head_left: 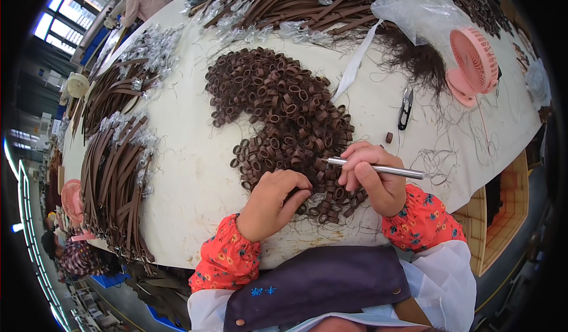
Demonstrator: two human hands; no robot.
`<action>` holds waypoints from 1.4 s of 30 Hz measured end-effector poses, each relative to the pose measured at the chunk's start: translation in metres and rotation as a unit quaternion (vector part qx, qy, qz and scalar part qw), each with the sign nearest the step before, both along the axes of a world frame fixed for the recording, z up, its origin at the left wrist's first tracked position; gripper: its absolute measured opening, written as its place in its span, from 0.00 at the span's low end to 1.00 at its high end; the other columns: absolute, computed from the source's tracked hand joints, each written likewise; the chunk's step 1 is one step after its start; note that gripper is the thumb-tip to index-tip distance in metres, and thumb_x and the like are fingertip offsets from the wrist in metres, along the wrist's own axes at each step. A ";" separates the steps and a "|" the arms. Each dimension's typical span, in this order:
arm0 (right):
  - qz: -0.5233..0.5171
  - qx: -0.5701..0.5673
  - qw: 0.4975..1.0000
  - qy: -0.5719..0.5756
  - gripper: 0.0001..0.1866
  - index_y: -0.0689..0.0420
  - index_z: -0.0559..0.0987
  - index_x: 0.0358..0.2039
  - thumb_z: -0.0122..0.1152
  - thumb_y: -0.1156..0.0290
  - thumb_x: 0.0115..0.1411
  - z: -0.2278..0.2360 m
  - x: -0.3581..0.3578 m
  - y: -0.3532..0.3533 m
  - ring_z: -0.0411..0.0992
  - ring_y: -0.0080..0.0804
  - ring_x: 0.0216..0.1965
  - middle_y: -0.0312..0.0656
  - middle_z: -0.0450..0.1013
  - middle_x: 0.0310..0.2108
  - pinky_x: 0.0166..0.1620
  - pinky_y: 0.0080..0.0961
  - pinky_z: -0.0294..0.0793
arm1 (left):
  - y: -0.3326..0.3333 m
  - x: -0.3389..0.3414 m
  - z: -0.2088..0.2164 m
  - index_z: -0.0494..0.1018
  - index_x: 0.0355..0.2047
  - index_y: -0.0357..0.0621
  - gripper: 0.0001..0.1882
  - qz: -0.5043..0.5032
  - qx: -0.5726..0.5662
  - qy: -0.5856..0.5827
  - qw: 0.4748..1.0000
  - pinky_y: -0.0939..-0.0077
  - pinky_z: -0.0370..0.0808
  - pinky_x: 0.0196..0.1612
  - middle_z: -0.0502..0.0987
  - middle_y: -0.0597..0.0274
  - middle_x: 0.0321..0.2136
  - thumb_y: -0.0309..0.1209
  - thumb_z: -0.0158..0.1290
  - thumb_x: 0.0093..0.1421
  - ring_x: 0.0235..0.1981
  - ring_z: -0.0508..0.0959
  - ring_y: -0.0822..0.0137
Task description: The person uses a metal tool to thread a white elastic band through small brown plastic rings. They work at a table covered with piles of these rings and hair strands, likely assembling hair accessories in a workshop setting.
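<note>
A heap of small brown loops [284,101], like belt keepers, spreads over the pale table in front of me. My right hand [370,172] grips a slim silver metal rod, pen-like in shape [393,170], its tip pointing left over the heap. At the heap's near edge is my left hand [277,199], thumb and forefinger brought close together among the loops. What they pinch, if anything, is hidden. One single loop [389,137] lies apart, right of the heap. Beyond it rest black thread snips [406,109].
Bundles of brown straps [115,178] with clear plastic wrap lie at the left, more straps [319,4] at the back. A pink fan [473,63] stands at the back right, near a tangle of dark threads [417,57]. A person [142,1] sits at the far left.
</note>
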State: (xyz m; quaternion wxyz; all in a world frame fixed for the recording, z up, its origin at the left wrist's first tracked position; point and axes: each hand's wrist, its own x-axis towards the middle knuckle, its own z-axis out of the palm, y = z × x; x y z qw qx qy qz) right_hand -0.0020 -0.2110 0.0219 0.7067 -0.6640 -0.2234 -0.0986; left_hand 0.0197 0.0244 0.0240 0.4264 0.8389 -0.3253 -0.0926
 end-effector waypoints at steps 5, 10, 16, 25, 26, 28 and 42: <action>0.001 -0.017 1.000 0.005 0.09 0.64 0.76 0.40 0.48 0.73 0.68 -0.002 0.001 0.000 0.75 0.24 0.29 0.42 0.74 0.29 0.36 0.20 0.72 | -0.002 -0.004 0.005 0.73 0.32 0.41 0.02 0.155 -0.169 0.271 0.935 0.69 0.69 0.36 0.77 0.60 0.27 0.23 0.55 0.59 0.29 0.75 0.61; 0.006 -0.017 0.999 0.032 0.10 0.64 0.77 0.41 0.50 0.72 0.68 -0.001 -0.001 0.002 0.76 0.24 0.30 0.43 0.74 0.33 0.36 0.19 0.73 | 0.005 0.007 -0.002 0.73 0.32 0.42 0.02 0.208 0.011 -0.150 0.967 0.75 0.67 0.34 0.75 0.62 0.26 0.22 0.55 0.59 0.27 0.71 0.69; 0.002 -0.032 0.999 0.021 0.10 0.64 0.77 0.41 0.50 0.72 0.68 -0.004 -0.001 0.000 0.76 0.23 0.30 0.43 0.74 0.33 0.36 0.19 0.73 | -0.004 0.003 0.006 0.78 0.35 0.50 0.11 0.119 0.077 -0.217 0.966 0.66 0.62 0.44 0.73 0.64 0.35 0.27 0.62 0.49 0.38 0.70 0.61; -0.007 -0.012 0.999 0.041 0.09 0.63 0.77 0.41 0.50 0.72 0.68 -0.004 -0.002 0.004 0.75 0.24 0.29 0.42 0.75 0.29 0.36 0.20 0.73 | -0.001 0.001 -0.005 0.76 0.37 0.44 0.14 0.058 0.110 -0.156 0.980 0.64 0.68 0.42 0.72 0.59 0.36 0.23 0.62 0.49 0.39 0.71 0.56; -0.008 -0.017 0.999 0.037 0.09 0.63 0.77 0.40 0.51 0.72 0.68 -0.004 -0.001 0.004 0.75 0.25 0.29 0.42 0.75 0.29 0.36 0.21 0.73 | -0.002 0.002 -0.006 0.75 0.37 0.43 0.14 0.064 0.098 -0.168 0.979 0.67 0.69 0.41 0.72 0.59 0.37 0.22 0.62 0.49 0.37 0.72 0.58; -0.011 -0.025 0.999 0.027 0.09 0.62 0.77 0.40 0.51 0.72 0.67 -0.004 -0.001 0.002 0.75 0.25 0.30 0.41 0.75 0.29 0.35 0.22 0.73 | -0.004 0.004 -0.006 0.75 0.36 0.42 0.13 0.075 0.074 -0.193 0.976 0.71 0.71 0.39 0.74 0.60 0.40 0.20 0.62 0.49 0.34 0.74 0.61; -0.026 -0.167 0.983 -0.076 0.19 0.52 0.76 0.42 0.69 0.77 0.48 -0.003 0.002 0.015 0.75 0.41 0.38 0.40 0.76 0.34 0.42 0.32 0.74 | -0.017 -0.019 -0.011 0.71 0.44 0.31 0.11 0.104 -0.341 0.322 0.877 0.80 0.80 0.37 0.80 0.56 0.36 0.19 0.55 0.61 0.36 0.81 0.72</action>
